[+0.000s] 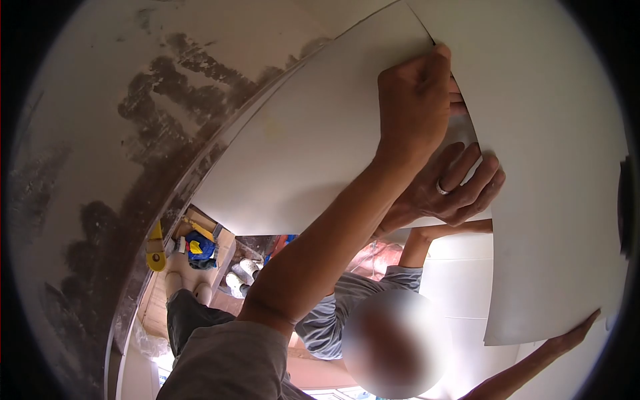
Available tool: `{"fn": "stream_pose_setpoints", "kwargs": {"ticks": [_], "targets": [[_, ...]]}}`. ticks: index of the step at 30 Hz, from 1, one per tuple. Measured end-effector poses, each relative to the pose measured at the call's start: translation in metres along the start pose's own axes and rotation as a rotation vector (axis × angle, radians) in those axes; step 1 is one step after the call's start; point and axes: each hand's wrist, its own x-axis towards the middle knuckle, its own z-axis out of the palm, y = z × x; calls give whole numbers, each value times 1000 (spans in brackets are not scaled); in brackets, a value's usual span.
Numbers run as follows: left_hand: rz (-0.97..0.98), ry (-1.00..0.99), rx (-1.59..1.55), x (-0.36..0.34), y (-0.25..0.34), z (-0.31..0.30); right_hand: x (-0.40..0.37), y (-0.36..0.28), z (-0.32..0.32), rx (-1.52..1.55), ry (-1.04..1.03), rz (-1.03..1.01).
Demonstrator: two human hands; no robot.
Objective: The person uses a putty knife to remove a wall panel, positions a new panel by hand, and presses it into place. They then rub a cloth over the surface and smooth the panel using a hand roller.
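At the upper left of the frame I get a stained surface (pixel 160 100), pale with rough brown blotches, edged by a dark strip running diagonally. Below it, at the lower left, sits a yellow piece (pixel 155 257) with a round dark spot. Just right of it a blue-and-yellow bundle (pixel 198 246) lies on light wooden boards (pixel 158 308); any marking on it is too small for me to read. Clear plastic (pixel 148 343), dark trousers (pixel 190 323) and two pairs of pale shoes show nearby.

The pale sheet (pixel 300 153) fills the upper middle, smooth and plain. From the lower middle rises a grey-sleeved arm, and its left hand (pixel 415 100) pinches the sheet's right edge, thumb on my side, fingers tucked over. Just below, a co-worker's ringed hand (pixel 460 187) lies across the same edge, fingers bent and spread. The co-worker (pixel 360 287), in a grey shirt, stands under the sheet, a raised forearm (pixel 417 248) reaching right.

Across the dark seam, a pale panel (pixel 553 167) covers the right of the frame. At lower right, what seems the right hand (pixel 579 333) meets its bottom edge; I can't tell how firmly the fingers close. Bright light shows along the bottom.
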Motion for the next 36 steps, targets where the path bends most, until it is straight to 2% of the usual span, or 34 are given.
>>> {"fn": "stream_pose_setpoints", "kwargs": {"ticks": [6, 12, 14, 15, 17, 18, 20, 21, 23, 24, 26, 27, 29, 30, 31, 32, 33, 35, 36], "targets": [[13, 44, 50, 2, -4, -1, -1, 5, -4, -32, -15, -20], [122, 98, 57, 8, -11, 7, 3, 8, -11, -109, -40, -66], [106, 101, 56, 8, -8, 7, 4, 10, -12, -39, -47, -20], [91, 103, 43, 8, -8, 8, 10, 32, -26, -110, -103, -163], [54, 107, -22, 6, -7, 10, 10, 44, -32, -179, -150, -237], [31, 106, -78, 4, -4, 13, 7, 30, -26, -180, -136, -169], [15, 91, -102, 1, 1, 16, 5, 29, -30, -219, -143, -212], [26, 80, -71, 0, 2, 14, 4, 32, -33, -255, -164, -325], [-26, 17, 12, -3, 6, 8, 5, 37, -34, -196, -140, -279], [-27, 14, 16, -2, 6, 7, 5, 34, -28, -101, -97, -122], [-37, 12, 15, 0, 6, 7, 6, 36, -30, -55, -85, -85], [-60, -7, 102, -1, 11, 4, 5, 39, -30, -100, -119, -203], [-101, -51, 277, 1, 29, -3, 9, 41, -33, 5, -97, -107], [-1, -7, 458, 0, 33, -5, 11, 30, -27, 154, -45, 110], [101, 41, 635, -3, 36, -8, 9, 11, -20, 244, -5, 234], [204, 90, 807, -4, 36, -11, 8, -8, -13, 339, 48, 355], [396, 95, 871, -1, 29, -17, -1, -38, -4, 374, 87, 386], [781, 104, 990, 11, 12, -28, -6, -34, -6, 259, 54, 223], [838, 104, 1033, 15, 13, -31, -4, 2, -22, 107, -18, 29]]}}
